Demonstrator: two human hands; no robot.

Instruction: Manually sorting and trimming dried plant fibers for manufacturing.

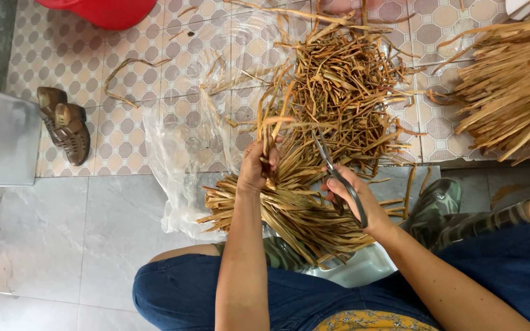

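Two bare hands work over a heap of dry, yellow-brown leaf strips that lies across the person's lap, above the blue trousers. The left hand is closed in a fist around a small bunch of strips, and this bunch stands up from the fist, its ends bending to the right. The right hand holds a pair of scissors; its fingers are pressed through and around the dark handles, and the thin blades point up and to the left, near the held bunch. I cannot tell if the blades touch the strips. Behind the hands, on the patterned tile floor, a bigger pile of short cut pieces rests on a clear plastic sheet. One more bundle of long strips lies at the right edge. A pair of brown sandals stands at the left, beside a grey box, and a red plastic thing is at the top.
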